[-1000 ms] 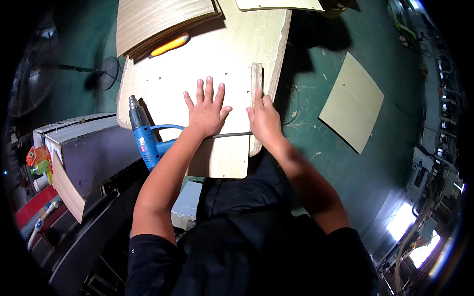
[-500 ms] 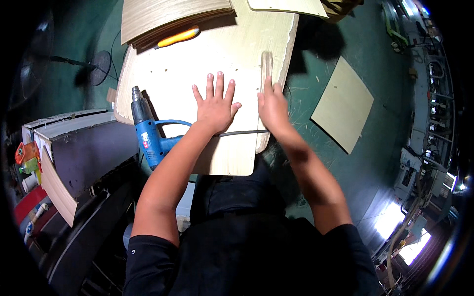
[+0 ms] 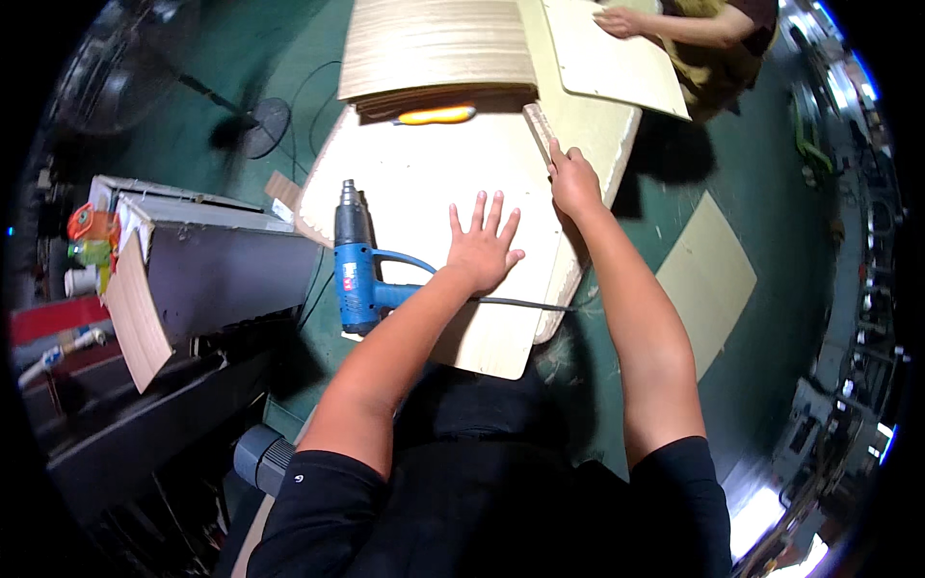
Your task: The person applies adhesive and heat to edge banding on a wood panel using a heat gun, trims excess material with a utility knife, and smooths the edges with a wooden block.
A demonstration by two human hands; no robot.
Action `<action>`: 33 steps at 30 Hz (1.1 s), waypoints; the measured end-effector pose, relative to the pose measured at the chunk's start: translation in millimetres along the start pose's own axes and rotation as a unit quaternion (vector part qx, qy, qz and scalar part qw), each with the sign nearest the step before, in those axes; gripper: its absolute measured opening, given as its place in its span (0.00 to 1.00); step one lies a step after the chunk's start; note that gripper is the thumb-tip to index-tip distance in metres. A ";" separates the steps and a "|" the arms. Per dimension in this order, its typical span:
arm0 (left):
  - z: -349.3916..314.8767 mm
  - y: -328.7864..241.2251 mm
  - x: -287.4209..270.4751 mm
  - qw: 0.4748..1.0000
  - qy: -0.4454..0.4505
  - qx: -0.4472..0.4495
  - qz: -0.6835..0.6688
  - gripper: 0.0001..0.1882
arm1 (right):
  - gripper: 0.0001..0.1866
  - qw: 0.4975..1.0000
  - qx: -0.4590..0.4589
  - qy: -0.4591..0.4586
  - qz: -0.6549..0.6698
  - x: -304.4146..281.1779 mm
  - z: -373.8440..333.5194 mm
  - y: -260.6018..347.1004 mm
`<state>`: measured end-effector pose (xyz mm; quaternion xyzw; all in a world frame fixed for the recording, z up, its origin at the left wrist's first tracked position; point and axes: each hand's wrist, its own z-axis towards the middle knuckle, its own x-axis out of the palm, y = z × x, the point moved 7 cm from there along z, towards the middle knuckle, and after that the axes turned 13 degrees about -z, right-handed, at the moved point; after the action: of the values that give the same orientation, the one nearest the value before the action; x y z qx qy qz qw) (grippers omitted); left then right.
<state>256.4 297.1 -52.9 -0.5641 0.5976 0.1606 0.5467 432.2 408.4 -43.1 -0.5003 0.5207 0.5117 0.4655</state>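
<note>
My left hand (image 3: pixel 482 255) lies flat with spread fingers on a pale wooden panel (image 3: pixel 489 349), whose near end overhangs the worktable. My right hand (image 3: pixel 575 185) is closed round a narrow wooden strip (image 3: pixel 539 125), held at the panel's right edge toward its far end. Whether the strip's underside touches that edge cannot be made out. Left of my left hand, a blue heat gun (image 3: pixel 356 281) lies with its nozzle pointing away from me. Its dark cord (image 3: pixel 525 303) runs across the panel below my left hand.
Beyond the panel sits a stack of wood-grain sheets (image 3: pixel 438 48), with an orange-handled tool (image 3: pixel 436 116) before it. At far right, another person's hand (image 3: pixel 621 21) rests on a second panel (image 3: pixel 617 63). One board (image 3: pixel 708 279) lies on the green floor; a cabinet (image 3: pixel 231 275) stands left.
My right hand has moved farther along the panel's edge with the strip, which now slants left. My left hand stays flat on the panel. The view has shifted, and another person's hand has appeared.
</note>
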 end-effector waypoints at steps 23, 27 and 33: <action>-267.9 17.2 29.4 0.894 -0.078 0.092 -0.432 0.10 | 0.34 0.952 -0.281 0.116 0.041 -17.7 -168.7 284.7; -301.1 63.0 49.7 0.865 -0.104 -0.049 -0.488 0.09 | 0.26 0.966 -0.255 0.029 0.023 14.1 -170.5 291.7; -323.9 117.1 73.6 0.906 -0.091 -0.104 -0.401 0.09 | 0.23 0.956 -0.247 0.092 0.128 -32.4 -181.7 270.1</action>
<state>21.2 35.1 -50.5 -0.7928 0.2488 0.0402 0.5550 169.8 221.9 15.2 -0.5736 0.4782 0.6316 0.2083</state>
